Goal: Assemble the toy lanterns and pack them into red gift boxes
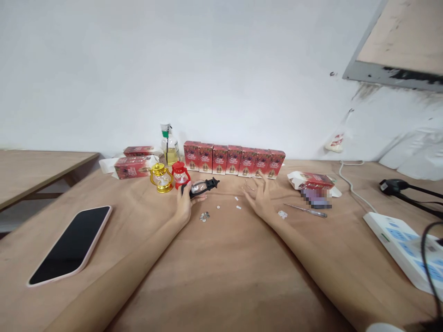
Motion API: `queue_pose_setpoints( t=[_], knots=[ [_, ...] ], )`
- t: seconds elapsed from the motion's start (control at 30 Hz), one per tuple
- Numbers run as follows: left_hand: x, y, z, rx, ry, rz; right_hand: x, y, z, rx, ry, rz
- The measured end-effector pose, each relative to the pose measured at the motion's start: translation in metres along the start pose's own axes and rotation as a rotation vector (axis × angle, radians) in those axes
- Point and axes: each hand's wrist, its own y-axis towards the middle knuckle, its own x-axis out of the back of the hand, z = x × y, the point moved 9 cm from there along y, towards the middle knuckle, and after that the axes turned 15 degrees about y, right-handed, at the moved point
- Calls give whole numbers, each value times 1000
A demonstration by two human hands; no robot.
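Note:
My left hand (pixel 183 203) is closed around a small black toy lantern (pixel 203 186) that lies on its side on the wooden table (pixel 221 272). Beside it stand a red lantern (pixel 180 174) and a gold lantern (pixel 161 177). My right hand (pixel 260 197) hovers open, fingers spread, holding nothing, just in front of a row of several red boxes (pixel 234 159). Small button cells (pixel 204 216) and tiny white bits (pixel 238 207) lie between the two hands.
A phone (pixel 71 245) lies face up at the left. Two red boxes (pixel 133 167) and a bottle (pixel 169 147) sit at the back left. A screwdriver (pixel 306 210) and an opened box (pixel 313 180) lie at the right, with a white power strip (pixel 403 244) and cables further right.

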Motion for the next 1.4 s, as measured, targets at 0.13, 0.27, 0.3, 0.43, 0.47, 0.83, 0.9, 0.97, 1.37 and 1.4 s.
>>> queue_pose_setpoints(
  t=[0.13, 0.27, 0.3, 0.43, 0.47, 0.83, 0.9, 0.97, 1.37, 1.4],
  knots=[
    [0, -1, 0, -24, 18, 8, -10, -6, 48, 220, 153, 57],
    [-2, -3, -4, -58, 47, 38, -21, -11, 66, 194, 329, 151],
    [-3, -4, -5, -64, 63, 64, -21, -11, 64, 158, 373, 148],
    [-15, -10, -7, -72, 91, 220, -24, -11, 40, -93, 614, 95],
    [-19, -12, -7, -72, 86, 261, -28, -12, 31, -185, 676, 90],
    [-38, -28, -3, 42, 7, 467, -32, -10, 27, -273, 573, 157],
    [-39, -29, -2, 58, 4, 479, -30, -10, 27, -260, 534, 139],
    [-40, -30, -2, 72, 2, 492, -29, -10, 25, -264, 510, 124],
    [-39, -31, 0, 122, -17, 486, -31, -15, 20, -292, 512, 128],
    [-39, -31, 0, 128, -21, 483, -31, -15, 19, -300, 516, 127]
  ],
)
